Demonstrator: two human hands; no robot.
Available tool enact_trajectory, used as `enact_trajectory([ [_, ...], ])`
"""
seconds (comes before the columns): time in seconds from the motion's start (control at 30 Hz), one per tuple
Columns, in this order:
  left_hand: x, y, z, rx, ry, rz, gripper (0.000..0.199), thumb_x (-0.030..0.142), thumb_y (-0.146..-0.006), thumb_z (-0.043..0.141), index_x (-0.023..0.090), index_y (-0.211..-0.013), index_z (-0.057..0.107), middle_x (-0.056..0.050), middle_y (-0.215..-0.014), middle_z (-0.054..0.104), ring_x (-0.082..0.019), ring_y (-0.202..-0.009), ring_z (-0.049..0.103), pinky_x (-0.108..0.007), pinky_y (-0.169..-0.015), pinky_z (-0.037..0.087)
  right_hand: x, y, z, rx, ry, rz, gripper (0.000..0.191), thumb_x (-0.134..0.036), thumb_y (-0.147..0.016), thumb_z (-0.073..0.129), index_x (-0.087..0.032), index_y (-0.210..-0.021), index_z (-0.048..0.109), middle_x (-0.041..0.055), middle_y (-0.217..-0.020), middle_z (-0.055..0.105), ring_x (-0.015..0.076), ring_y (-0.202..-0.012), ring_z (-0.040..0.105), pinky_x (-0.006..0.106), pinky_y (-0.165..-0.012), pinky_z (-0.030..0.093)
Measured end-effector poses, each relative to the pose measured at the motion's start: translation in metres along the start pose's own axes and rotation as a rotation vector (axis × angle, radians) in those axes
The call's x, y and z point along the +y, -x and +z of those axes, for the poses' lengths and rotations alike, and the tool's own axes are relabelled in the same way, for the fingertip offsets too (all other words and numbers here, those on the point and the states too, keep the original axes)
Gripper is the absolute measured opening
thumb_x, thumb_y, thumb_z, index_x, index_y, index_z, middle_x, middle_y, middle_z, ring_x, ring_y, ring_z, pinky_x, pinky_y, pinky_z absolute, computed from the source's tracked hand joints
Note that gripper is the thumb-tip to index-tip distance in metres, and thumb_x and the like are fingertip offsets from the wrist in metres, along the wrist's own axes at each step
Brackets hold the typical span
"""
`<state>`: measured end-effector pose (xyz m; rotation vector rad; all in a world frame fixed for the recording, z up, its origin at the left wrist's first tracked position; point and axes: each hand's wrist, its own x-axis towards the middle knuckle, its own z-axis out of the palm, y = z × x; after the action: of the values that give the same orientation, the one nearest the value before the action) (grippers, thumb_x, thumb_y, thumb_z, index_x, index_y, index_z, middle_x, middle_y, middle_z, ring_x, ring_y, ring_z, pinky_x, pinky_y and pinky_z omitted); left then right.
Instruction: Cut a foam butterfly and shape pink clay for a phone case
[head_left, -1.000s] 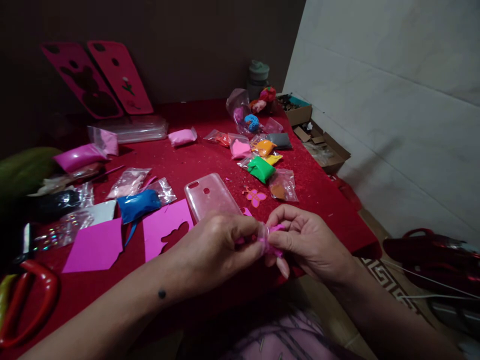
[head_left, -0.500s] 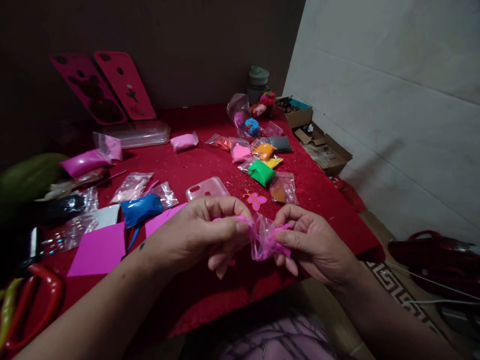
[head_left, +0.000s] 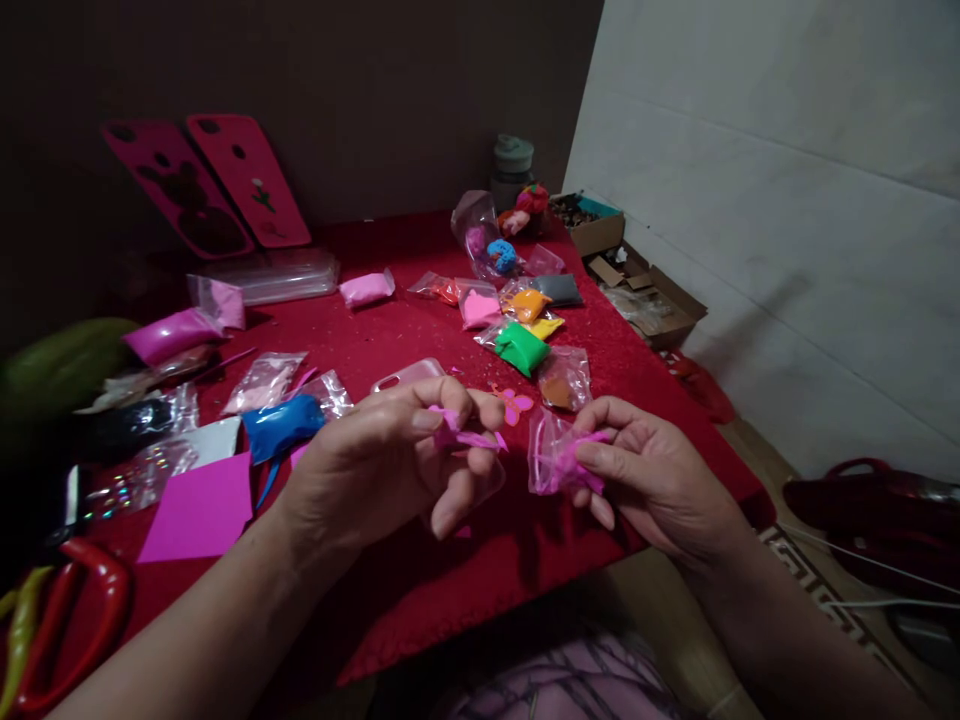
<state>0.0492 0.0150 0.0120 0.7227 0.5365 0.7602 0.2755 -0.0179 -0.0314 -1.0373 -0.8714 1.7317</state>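
Several small pink strips (head_left: 472,439), paper or foam, lie in the curled fingers of my left hand (head_left: 375,450). My right hand (head_left: 649,480) pinches a small clear plastic bag (head_left: 541,460) with pink material bunched in it and sticking out near the thumb. A gap separates the two hands above the front of the table. Behind the left fingertips, a pink butterfly cutout with an orange edge (head_left: 516,404) is on the cloth, partly covered. A clear phone case (head_left: 412,374) sits behind my left hand, which hides its near part.
Bags of coloured clay, such as a green one (head_left: 523,347) and a blue one (head_left: 283,428), lie on the red tablecloth (head_left: 315,330). Pink sheet (head_left: 199,508) and red-handled scissors (head_left: 97,590) are at left. Two decorated phone cases (head_left: 251,185) lean at the back. Cardboard boxes (head_left: 660,300) stand right.
My hands have moved apart. The left has drawn back from the bag with pink strips in its fingers, which have loosened; the right has shifted slightly right with the bag.
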Motion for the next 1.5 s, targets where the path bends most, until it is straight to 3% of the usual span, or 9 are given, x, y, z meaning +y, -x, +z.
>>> enact_trajectory([
  [0.13, -0.002, -0.004, -0.004, 0.016, -0.022, -0.033, 0.011, 0.012, -0.083, 0.049, 0.014, -0.079, 0.059, -0.004, -0.077, 0.067, -0.011, -0.041, 0.060, -0.023, -0.043, 0.047, -0.010, 0.001, -0.013, 0.125, 0.072, -0.089, 0.036, -0.030, -0.068, 0.084, -0.017, -0.085, 0.054, -0.0008, -0.056, 0.061, 0.0107, -0.041, 0.058, 0.013, -0.035, 0.042],
  [0.3, -0.002, -0.005, -0.002, 0.093, -0.042, -0.002, 0.025, 0.003, -0.078, 0.042, 0.018, -0.089, 0.059, 0.001, -0.061, 0.059, -0.011, -0.034, 0.052, -0.023, -0.037, 0.042, -0.018, 0.001, -0.026, 0.207, 0.074, -0.137, 0.037, -0.028, -0.064, 0.085, -0.018, -0.084, 0.055, -0.0014, -0.057, 0.061, 0.0119, -0.043, 0.059, 0.015, -0.035, 0.042],
  [0.4, -0.002, -0.005, -0.002, 0.060, -0.042, -0.049, 0.019, 0.008, -0.075, 0.041, 0.017, -0.078, 0.057, 0.001, -0.055, 0.053, -0.014, -0.036, 0.051, -0.028, -0.043, 0.044, -0.016, 0.001, -0.025, 0.191, 0.078, -0.128, 0.038, -0.029, -0.064, 0.085, -0.018, -0.085, 0.056, -0.0005, -0.058, 0.061, 0.0123, -0.043, 0.059, 0.015, -0.035, 0.041],
  [0.6, -0.002, -0.001, -0.003, -0.008, -0.033, -0.080, 0.012, 0.023, -0.079, 0.048, 0.018, -0.081, 0.059, 0.000, -0.062, 0.053, -0.017, -0.048, 0.059, -0.028, -0.049, 0.042, -0.012, 0.001, -0.023, 0.170, 0.074, -0.117, 0.038, -0.030, -0.066, 0.084, -0.018, -0.086, 0.055, -0.0005, -0.057, 0.061, 0.0118, -0.043, 0.059, 0.014, -0.036, 0.041],
  [0.83, -0.011, -0.002, -0.003, -0.034, -0.048, -0.054, 0.027, 0.038, -0.083, 0.066, 0.019, -0.076, 0.048, 0.005, -0.063, 0.049, -0.010, -0.042, 0.053, -0.023, -0.045, 0.039, -0.010, 0.000, -0.019, 0.147, 0.112, -0.091, 0.037, -0.032, -0.067, 0.083, -0.017, -0.086, 0.055, 0.0005, -0.056, 0.061, 0.0117, -0.044, 0.057, 0.015, -0.035, 0.040],
  [0.93, -0.011, -0.002, -0.002, -0.003, -0.052, -0.064, 0.028, 0.037, -0.088, 0.061, 0.019, -0.072, 0.046, 0.004, -0.061, 0.049, -0.009, -0.041, 0.051, -0.019, -0.039, 0.032, -0.009, 0.000, -0.019, 0.143, 0.113, -0.082, 0.038, -0.033, -0.067, 0.083, -0.017, -0.086, 0.055, 0.0001, -0.056, 0.060, 0.0120, -0.044, 0.058, 0.015, -0.035, 0.040],
  [1.2, -0.011, -0.003, -0.005, -0.021, -0.119, -0.093, 0.017, 0.022, -0.095, 0.042, 0.017, -0.085, 0.054, 0.000, -0.067, 0.055, -0.012, -0.049, 0.056, -0.027, -0.052, 0.041, -0.011, 0.002, -0.013, 0.121, 0.037, -0.093, 0.037, -0.029, -0.067, 0.083, -0.017, -0.085, 0.054, -0.0025, -0.056, 0.060, 0.0106, -0.041, 0.057, 0.014, -0.034, 0.042],
  [1.33, -0.015, -0.002, -0.003, 0.069, -0.282, -0.064, 0.008, 0.027, -0.092, 0.054, 0.021, -0.094, 0.058, 0.003, -0.059, 0.052, -0.010, -0.047, 0.049, -0.024, -0.051, 0.038, -0.008, 0.003, -0.009, 0.099, 0.050, -0.124, 0.033, -0.028, -0.070, 0.081, -0.017, -0.087, 0.055, -0.0020, -0.058, 0.061, 0.0086, -0.039, 0.054, 0.014, -0.035, 0.043],
  [1.5, -0.019, 0.003, 0.009, 0.202, -0.670, -0.052, 0.019, 0.039, -0.088, 0.062, 0.020, -0.092, 0.065, 0.005, -0.058, 0.049, -0.008, -0.050, 0.043, -0.021, -0.048, 0.038, -0.002, 0.003, -0.005, 0.058, 0.114, -0.106, 0.029, -0.029, -0.078, 0.078, -0.017, -0.089, 0.054, -0.0013, -0.058, 0.064, 0.0083, -0.041, 0.057, 0.012, -0.038, 0.042],
])
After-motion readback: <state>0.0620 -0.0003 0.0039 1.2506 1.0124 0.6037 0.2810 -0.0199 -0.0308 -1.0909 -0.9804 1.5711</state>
